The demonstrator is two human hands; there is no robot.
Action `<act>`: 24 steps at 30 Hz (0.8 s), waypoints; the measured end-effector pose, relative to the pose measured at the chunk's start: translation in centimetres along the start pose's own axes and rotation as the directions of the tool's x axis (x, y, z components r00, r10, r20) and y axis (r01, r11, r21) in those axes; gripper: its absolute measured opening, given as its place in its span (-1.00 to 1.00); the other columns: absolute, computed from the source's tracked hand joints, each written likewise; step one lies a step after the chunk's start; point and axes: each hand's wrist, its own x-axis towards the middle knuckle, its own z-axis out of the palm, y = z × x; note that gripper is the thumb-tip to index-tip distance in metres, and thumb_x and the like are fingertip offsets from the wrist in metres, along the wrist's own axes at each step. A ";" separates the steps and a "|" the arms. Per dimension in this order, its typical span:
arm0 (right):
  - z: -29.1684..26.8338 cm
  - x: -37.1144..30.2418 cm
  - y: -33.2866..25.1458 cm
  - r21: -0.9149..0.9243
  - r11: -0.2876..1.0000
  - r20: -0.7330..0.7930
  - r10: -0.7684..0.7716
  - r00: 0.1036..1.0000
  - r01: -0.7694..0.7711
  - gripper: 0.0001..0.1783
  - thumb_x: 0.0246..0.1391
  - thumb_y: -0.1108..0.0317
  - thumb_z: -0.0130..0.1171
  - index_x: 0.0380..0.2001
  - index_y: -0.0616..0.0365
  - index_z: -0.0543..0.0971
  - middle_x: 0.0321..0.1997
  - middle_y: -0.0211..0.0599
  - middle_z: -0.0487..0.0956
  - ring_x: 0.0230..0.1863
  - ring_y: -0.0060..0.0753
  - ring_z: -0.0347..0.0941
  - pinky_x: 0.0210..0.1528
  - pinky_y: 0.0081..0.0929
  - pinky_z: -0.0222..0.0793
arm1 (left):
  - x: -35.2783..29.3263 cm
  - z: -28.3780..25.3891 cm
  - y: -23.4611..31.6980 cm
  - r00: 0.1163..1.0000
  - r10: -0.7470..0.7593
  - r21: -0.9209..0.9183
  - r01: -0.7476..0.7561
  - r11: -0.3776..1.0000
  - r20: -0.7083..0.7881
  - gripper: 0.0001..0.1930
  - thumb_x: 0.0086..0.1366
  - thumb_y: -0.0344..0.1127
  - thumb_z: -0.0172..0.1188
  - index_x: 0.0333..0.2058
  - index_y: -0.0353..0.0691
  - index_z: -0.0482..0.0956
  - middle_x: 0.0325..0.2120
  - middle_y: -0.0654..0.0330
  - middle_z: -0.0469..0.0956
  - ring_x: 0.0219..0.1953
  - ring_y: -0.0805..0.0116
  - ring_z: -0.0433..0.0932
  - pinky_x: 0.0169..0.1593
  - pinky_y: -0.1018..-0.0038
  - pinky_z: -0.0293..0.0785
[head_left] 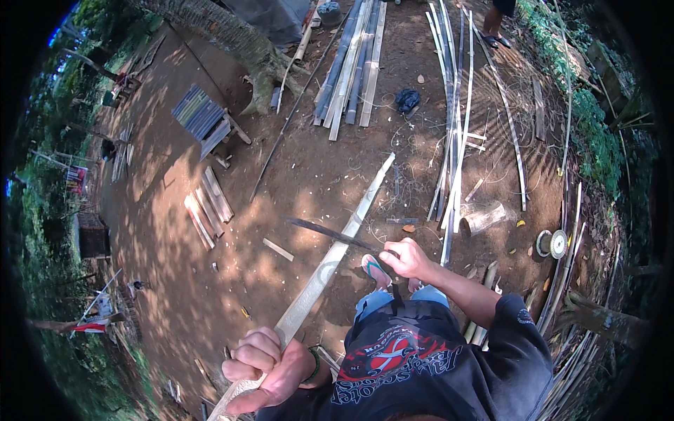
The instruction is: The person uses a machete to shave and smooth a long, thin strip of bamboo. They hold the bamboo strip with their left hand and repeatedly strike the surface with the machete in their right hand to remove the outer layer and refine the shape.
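A long pale split-bamboo slat (pixel 309 295) slants from the lower left up to a narrow far end near the middle of the view. My left hand (pixel 260 368) is closed around its near part, thumb along the edge. In my right hand (pixel 407 258), fingers curled tight, is a long knife with a thin dark blade (pixel 323 230). The blade lies across the slat, its tip reaching out past the left edge. The knife's handle is hidden inside my fist. Below the right hand shows my sandalled foot (pixel 375 270).
Bundled bamboo slats (pixel 354 63) lie ahead, with long thin strips (pixel 456 126) to their right. A log piece (pixel 484 217) and a spool (pixel 554 244) sit at right. Leftward are a small bamboo bench (pixel 200 112), short boards (pixel 209 203) and a tree trunk (pixel 225 35). Another person's foot (pixel 495 41) shows at top right.
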 end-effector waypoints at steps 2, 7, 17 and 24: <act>0.5 0.2 3.7 0.002 0.974 0.010 0.228 0.974 -0.228 -0.46 0.26 0.00 0.04 -0.38 0.37 0.60 -0.57 0.22 0.48 -0.51 0.15 0.50 -0.40 -0.06 0.33 | 0.5 -0.3 -0.2 1.000 0.004 -0.016 -0.004 1.000 -0.007 -0.37 0.33 0.41 -0.08 -0.57 -0.02 0.05 -0.80 0.44 -0.04 -0.73 0.60 -0.14 -0.59 0.56 -0.19; 1.4 3.1 14.5 -0.225 0.708 -0.065 0.675 0.735 -0.670 -0.25 0.30 -0.21 -0.13 -0.32 0.39 0.65 -0.48 0.31 0.56 -0.29 0.26 0.58 -0.21 -0.01 0.42 | 0.7 0.6 -1.0 0.999 0.030 0.125 -0.025 0.992 -0.039 -0.37 0.31 0.41 -0.03 -0.57 -0.02 0.07 -0.80 0.43 -0.03 -0.73 0.58 -0.15 -0.59 0.55 -0.20; 0.6 6.0 19.8 -0.343 0.602 -0.142 0.725 0.674 -0.721 -0.21 0.22 -0.29 -0.09 -0.26 0.38 0.65 -0.33 0.26 0.62 -0.12 0.22 0.57 -0.03 -0.03 0.45 | 1.1 -0.6 -0.9 1.000 -0.010 0.053 0.011 0.999 -0.017 -0.36 0.33 0.43 -0.16 -0.45 -0.11 0.24 -0.71 0.31 0.14 -0.66 0.43 0.03 -0.51 0.45 -0.01; 3.6 1.7 16.4 0.050 0.712 -0.123 0.701 0.703 -0.701 -0.15 0.24 -0.35 -0.16 -0.53 0.34 0.58 -0.54 0.02 0.58 -0.38 -0.04 0.57 -0.26 -0.12 0.42 | 2.5 -2.7 -1.3 0.976 0.072 0.061 -0.061 0.996 -0.204 -0.34 0.21 0.47 0.02 -0.52 -0.06 0.15 -0.76 0.39 0.03 -0.71 0.54 -0.09 -0.57 0.51 -0.14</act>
